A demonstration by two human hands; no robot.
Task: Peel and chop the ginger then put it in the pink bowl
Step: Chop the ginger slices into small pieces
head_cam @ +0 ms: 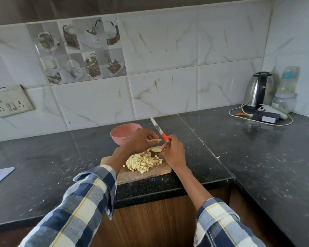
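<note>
A heap of small pale chopped ginger cubes (143, 162) lies on a wooden chopping board (150, 172) at the counter's front edge. One flat ginger slice (156, 149) rests on the board's far end. My left hand (141, 141) hovers above it, pinching a thin ginger slice (155, 140). My right hand (173, 152) grips an orange-handled knife (159, 130), blade pointing up and away. The pink bowl (122, 133) stands just behind the board, partly hidden by my left hand; its inside looks bare.
A steel kettle (259, 90), a baby bottle (286, 82), a cable and small devices (266, 116) sit at the back right corner. A white board (0, 176) with a pale piece lies at the left edge. A wall socket (9, 101) is at left.
</note>
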